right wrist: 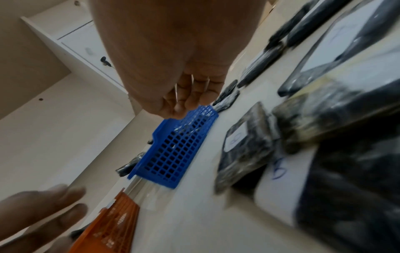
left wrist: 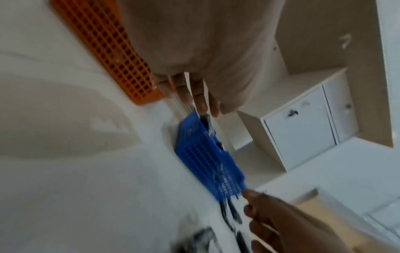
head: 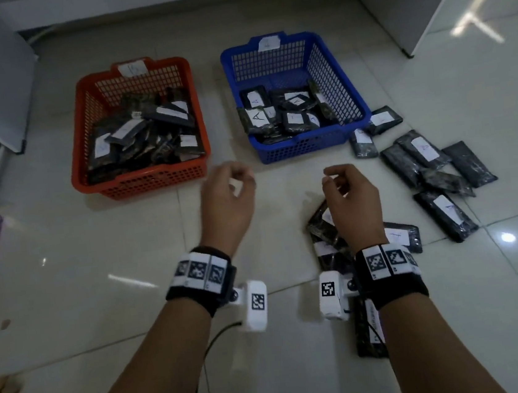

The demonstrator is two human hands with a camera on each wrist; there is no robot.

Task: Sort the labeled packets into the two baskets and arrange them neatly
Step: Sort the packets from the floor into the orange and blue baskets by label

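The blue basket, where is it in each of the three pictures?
Head view: the blue basket sits upper middle, right of the orange basket, beyond both hands.
Left wrist view: the blue basket is at the centre, tilted and blurred, below the fingers.
Right wrist view: the blue basket is at the centre, just under the fingertips.
Shared landmark: the orange basket beside it shows in all three views.

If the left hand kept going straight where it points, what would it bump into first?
Probably the orange basket: the left hand hovers empty just short of its near wall. Depth is unclear, so it might pass right of it.
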